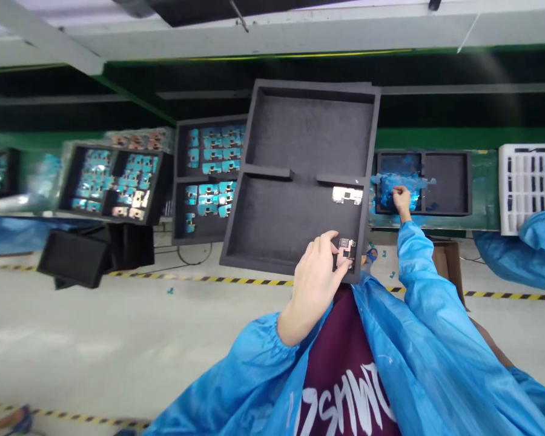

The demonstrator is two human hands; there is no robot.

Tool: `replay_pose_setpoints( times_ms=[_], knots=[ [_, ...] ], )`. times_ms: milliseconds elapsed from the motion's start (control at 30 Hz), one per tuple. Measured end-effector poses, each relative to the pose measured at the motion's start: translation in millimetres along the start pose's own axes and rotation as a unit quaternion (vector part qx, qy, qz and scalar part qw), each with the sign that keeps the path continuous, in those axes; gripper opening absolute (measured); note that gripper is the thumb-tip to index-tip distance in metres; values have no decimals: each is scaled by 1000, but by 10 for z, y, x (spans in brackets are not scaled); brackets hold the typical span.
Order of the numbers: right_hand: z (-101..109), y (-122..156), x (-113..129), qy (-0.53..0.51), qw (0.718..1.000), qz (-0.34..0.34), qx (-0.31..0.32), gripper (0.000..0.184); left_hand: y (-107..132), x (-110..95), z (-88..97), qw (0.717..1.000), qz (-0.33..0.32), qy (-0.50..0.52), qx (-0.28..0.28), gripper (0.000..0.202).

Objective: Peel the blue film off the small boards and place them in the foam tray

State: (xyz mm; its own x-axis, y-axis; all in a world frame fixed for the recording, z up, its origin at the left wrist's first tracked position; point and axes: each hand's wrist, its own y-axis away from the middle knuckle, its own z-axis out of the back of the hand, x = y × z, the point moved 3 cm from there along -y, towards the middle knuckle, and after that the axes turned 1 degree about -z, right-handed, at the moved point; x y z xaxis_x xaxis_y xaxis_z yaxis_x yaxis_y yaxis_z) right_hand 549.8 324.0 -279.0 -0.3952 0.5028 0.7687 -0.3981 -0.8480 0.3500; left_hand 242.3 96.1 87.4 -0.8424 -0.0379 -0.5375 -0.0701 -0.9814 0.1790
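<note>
My left hand (317,271) reaches over the front right of a black two-section tray (279,212), thumb and fingers closed around a small pinkish circuit board (344,251). Another circuit board (347,195), pale with a black square on it, lies higher up in that same section. Off to the right, my right hand (402,198) has its fingertips pinched together over a heap of blue film pieces (402,181) in a smaller black tray (447,181). What sits between those fingertips is too small to make out.
Left of the big tray stand a black tray (204,230) and a further tray (111,181), both with rows of blue-filmed boards. A white slotted rack (508,188) is at the right. Stacked black trays (72,257) are at the lower left. Blue scraps dot the floor.
</note>
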Motion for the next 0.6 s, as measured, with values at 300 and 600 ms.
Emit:
replay_pose_setpoints(
  times_ms=[300, 600],
  knots=[
    [-111, 50, -4, 53, 998, 42, -2, 34, -90, -4, -75, 991, 84, 101, -15, 33],
    [-202, 171, 0, 51, 996, 72, 17, 29, -345, -75, 264, 967, 63, 244, -50, 11]
  ],
)
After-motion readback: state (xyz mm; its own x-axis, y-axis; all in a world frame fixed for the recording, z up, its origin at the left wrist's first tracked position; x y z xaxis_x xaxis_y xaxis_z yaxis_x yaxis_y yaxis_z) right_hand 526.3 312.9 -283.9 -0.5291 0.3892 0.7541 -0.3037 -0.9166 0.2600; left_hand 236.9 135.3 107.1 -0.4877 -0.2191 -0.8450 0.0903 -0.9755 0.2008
